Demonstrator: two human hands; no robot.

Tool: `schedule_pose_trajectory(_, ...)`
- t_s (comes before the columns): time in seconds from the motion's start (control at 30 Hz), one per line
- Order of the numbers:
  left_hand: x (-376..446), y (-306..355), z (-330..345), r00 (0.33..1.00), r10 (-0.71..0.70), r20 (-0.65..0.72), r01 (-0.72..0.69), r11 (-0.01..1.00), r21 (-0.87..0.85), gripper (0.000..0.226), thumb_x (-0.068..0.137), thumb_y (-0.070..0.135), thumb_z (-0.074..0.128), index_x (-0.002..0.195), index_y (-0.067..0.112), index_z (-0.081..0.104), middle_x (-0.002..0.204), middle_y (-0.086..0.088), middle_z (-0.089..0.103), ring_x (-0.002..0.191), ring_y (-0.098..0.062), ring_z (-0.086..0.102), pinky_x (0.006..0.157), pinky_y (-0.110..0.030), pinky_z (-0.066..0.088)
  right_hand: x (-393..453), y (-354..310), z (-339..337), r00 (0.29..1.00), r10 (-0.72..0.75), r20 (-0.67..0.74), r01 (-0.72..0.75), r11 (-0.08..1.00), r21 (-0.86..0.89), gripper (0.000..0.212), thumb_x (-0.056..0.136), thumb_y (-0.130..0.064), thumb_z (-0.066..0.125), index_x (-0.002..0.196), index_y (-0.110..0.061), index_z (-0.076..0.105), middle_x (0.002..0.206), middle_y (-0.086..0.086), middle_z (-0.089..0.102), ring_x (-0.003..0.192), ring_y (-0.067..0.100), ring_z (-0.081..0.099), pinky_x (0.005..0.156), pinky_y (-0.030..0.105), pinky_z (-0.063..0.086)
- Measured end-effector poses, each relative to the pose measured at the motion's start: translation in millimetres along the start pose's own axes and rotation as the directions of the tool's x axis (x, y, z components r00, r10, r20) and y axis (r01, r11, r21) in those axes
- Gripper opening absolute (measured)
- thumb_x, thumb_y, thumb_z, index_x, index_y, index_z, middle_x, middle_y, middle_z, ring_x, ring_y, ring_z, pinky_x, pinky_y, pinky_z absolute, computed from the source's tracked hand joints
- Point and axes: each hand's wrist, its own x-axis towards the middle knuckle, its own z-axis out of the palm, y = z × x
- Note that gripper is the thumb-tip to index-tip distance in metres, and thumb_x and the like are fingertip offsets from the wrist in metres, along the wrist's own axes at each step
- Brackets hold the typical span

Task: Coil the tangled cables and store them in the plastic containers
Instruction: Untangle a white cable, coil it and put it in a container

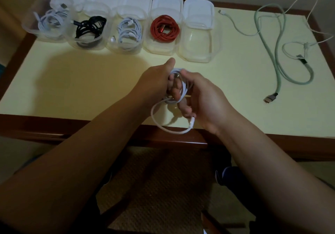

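- Head view looks down on the table (76, 81), cream top with a dark wood rim.
- Five clear tubs (197, 47) line the far edge, a white lid (198, 12) leaning behind each.
- From the left they hold white coils (50, 22), a black coil (90, 27), more white coils (129, 30) and a red coil (165, 28); the fifth holds no cable.
- Loose cables (277, 40), pale green and white, sprawl tangled at far right.
- Left hand (155, 81) grips a white cable (181, 89), loops wound round its curled fingers, just above the near edge.
- Right hand (203, 98) curls against the same coil, pinching the strand by the plug (191, 122).
- One loose loop hangs below both hands.
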Motion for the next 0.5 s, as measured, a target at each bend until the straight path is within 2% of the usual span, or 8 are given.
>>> schedule_pose_trajectory(0.1,-6,1,3,1.000,-0.004,0.028,0.005,1.000,-0.023,0.050,0.108,0.040,0.047,0.066,0.013,0.048,0.049,-0.004,0.060,0.041,-0.012,0.056,0.046,-0.017,0.045,1,-3,-4,0.984,0.135,0.116,-0.154,0.972,0.176,0.062,0.103,-0.062,0.032,0.084,-0.011,0.061,0.064,0.004,0.049,0.044,0.015,0.022,0.047,0.027,0.012)
schedule_pose_trajectory(0.17,-9,4,5,0.998,-0.013,0.060,0.017,0.997,-0.074,0.047,0.109,0.037,0.045,0.069,0.013,0.046,0.054,-0.004,0.064,0.041,-0.011,0.057,0.045,-0.016,0.047,1,0,-6,0.977,0.161,0.138,-0.190,0.955,0.229,0.061,0.105,-0.061,0.035,0.070,-0.018,0.060,0.063,0.001,0.045,0.044,0.011,0.023,0.047,0.027,0.010)
schedule_pose_trajectory(0.3,2,-2,3,0.994,0.014,0.111,-0.012,1.000,-0.017,0.045,0.107,0.043,0.046,0.075,0.013,0.056,0.075,-0.014,0.063,0.066,-0.023,0.057,0.070,-0.033,0.049,5,8,-6,0.992,0.123,-0.017,-0.116,0.966,0.230,0.057,0.106,-0.055,0.047,0.059,-0.022,0.049,0.058,-0.004,0.041,0.046,0.011,0.025,0.049,0.028,0.011)
schedule_pose_trajectory(0.37,7,-10,2,0.991,0.124,0.049,-0.128,0.986,0.109,0.042,0.104,0.046,0.048,0.079,0.014,0.061,0.080,-0.008,0.062,0.072,-0.021,0.057,0.074,-0.039,0.050,7,6,-7,0.987,0.099,-0.127,-0.063,0.963,0.262,0.057,0.105,-0.055,0.049,0.058,-0.023,0.049,0.055,-0.006,0.039,0.044,0.011,0.026,0.046,0.026,0.016)
schedule_pose_trajectory(0.4,8,-13,1,0.964,0.264,0.020,-0.263,0.948,0.178,0.036,0.102,0.045,0.050,0.086,0.016,0.063,0.086,-0.003,0.065,0.077,-0.017,0.059,0.078,-0.040,0.052,9,3,-10,0.979,0.095,-0.180,-0.041,0.958,0.286,0.056,0.105,-0.055,0.049,0.059,-0.024,0.044,0.055,-0.007,0.035,0.043,0.011,0.024,0.044,0.024,0.017)
schedule_pose_trajectory(0.43,6,-14,-2,0.896,0.444,0.012,-0.432,0.866,0.253,0.027,0.101,0.041,0.053,0.094,0.018,0.065,0.097,0.000,0.066,0.085,-0.012,0.060,0.081,-0.034,0.051,9,0,-13,0.969,0.090,-0.230,-0.016,0.951,0.309,0.055,0.105,-0.055,0.049,0.060,-0.025,0.040,0.055,-0.007,0.031,0.042,0.011,0.021,0.042,0.023,0.019)
schedule_pose_trajectory(0.47,3,-14,-5,0.781,0.623,0.055,-0.604,0.728,0.325,0.021,0.100,0.037,0.056,0.101,0.019,0.066,0.108,-0.001,0.064,0.095,-0.012,0.059,0.086,-0.028,0.049,10,-2,-16,0.958,0.086,-0.273,0.010,0.944,0.331,0.055,0.105,-0.055,0.049,0.061,-0.025,0.039,0.055,-0.007,0.030,0.041,0.011,0.021,0.040,0.022,0.020)
schedule_pose_trajectory(0.5,0,-14,-9,0.626,0.762,0.167,-0.754,0.537,0.378,0.022,0.098,0.036,0.061,0.106,0.017,0.068,0.117,-0.005,0.060,0.105,-0.016,0.057,0.092,-0.027,0.044,11,-4,-19,0.947,0.088,-0.309,0.028,0.935,0.353,0.055,0.106,-0.055,0.049,0.061,-0.025,0.039,0.054,-0.008,0.030,0.039,0.010,0.021,0.038,0.021,0.022)
